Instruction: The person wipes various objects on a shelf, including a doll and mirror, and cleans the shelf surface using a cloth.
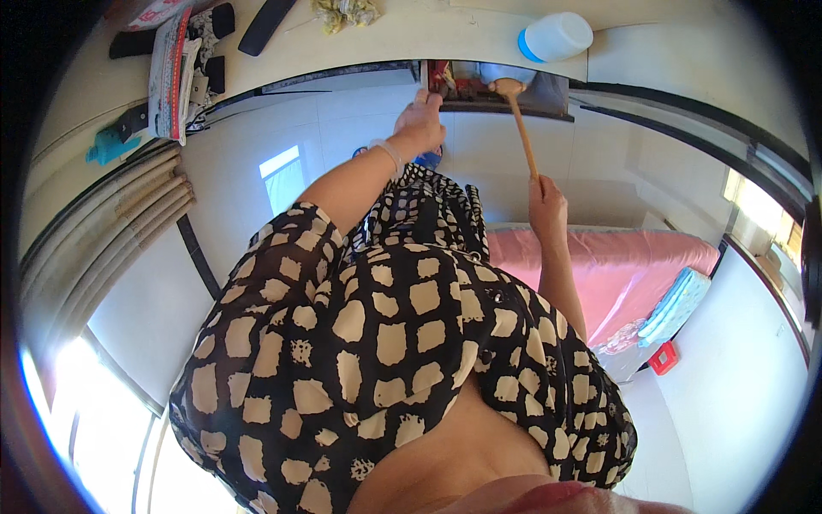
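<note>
My right hand [548,204] is closed round the lower end of a long, thin wooden stick [525,137]. At the stick's far end a wider, knobby brown head lies over the opened drawer [548,113], against a whitish rounded thing [507,74] inside it. My left hand [419,127] reaches to the drawer's front left corner, its fingers partly stretched and apart, with nothing visible in them. Whether those fingertips touch the drawer's edge is hard to tell. Red and dark small items [445,81] sit in the drawer's left part.
On the pale tabletop [411,34] lie a white bottle with a blue cap [556,38], a dark oblong case [267,26], a yellowish crumpled bundle [344,12] and a pile of papers [171,77]. A pink-covered bed [599,265] stands to the right, a curtain [103,223] to the left.
</note>
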Tool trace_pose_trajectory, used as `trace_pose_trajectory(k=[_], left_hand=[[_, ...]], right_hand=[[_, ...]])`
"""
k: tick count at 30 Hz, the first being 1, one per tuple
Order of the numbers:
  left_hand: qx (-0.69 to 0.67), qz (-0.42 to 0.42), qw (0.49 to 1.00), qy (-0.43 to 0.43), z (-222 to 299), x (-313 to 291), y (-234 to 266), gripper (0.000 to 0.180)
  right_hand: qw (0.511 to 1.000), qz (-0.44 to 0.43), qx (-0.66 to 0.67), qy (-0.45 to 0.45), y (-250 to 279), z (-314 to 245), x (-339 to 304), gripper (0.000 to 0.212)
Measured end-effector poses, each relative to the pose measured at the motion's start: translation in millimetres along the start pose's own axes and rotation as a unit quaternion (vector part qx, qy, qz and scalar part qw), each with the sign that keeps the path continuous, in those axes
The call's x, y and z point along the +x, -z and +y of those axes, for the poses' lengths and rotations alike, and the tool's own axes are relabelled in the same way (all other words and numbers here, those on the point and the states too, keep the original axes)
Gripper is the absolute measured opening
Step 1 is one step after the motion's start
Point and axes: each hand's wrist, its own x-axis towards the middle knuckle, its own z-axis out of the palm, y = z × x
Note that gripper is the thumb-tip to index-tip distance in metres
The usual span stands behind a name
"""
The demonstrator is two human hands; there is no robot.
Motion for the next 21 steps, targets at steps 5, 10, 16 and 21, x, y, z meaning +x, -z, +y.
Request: trace_pose_trajectory(k=[5, 10, 16, 21], left_hand=[[-0.011, -0.069, 0.997, 0.039, 6, -15, -3, 0.046], [-0.020, -0.047, 0.998, 0.041, 3, -25, -3, 0.050], [-0.031, -0.021, 0.999, 0.017, 5, -33, -3, 0.052], [-0.204, 0.000, 0.977, 0.066, -16, -39, -48, 0.030]], right_hand=[[0.992, -0.092, -0.079, 0.019, -36, -17, 59, 0.030], [0.990, -0.047, -0.052, 0.126, -112, -28, 134, 0.030], [0.969, -0.053, -0.196, 0.141, -163, -47, 207, 0.051], [0.981, 0.004, -0.021, 0.192, -143, -35, 195, 0.036]])
